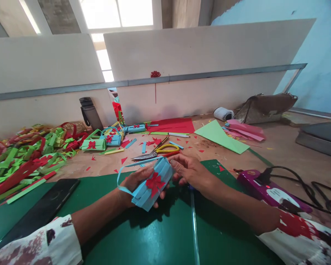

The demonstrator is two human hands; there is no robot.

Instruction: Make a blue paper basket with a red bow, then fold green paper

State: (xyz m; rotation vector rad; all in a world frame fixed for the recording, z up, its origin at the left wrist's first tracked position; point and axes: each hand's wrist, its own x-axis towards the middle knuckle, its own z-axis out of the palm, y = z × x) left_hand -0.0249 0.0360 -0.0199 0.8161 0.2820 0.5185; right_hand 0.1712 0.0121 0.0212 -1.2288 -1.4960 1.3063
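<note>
Prob. a small paper-craft workshop: worktop (82, 162) has cut paper strips (24, 158) heaped twd L edge, red sheet (179, 126) nr far edge, scissors (146, 156) amid scraps (124, 160), power strip (273, 191) twd R edge, white panels (204, 48) behind.

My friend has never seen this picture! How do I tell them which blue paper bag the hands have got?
Find the big green mat, then the left hand above it, with the right hand close by. The left hand holds a light-blue paper bag with a red flower shape. Unlike the other small bags lying farther back, this one is held.
</note>
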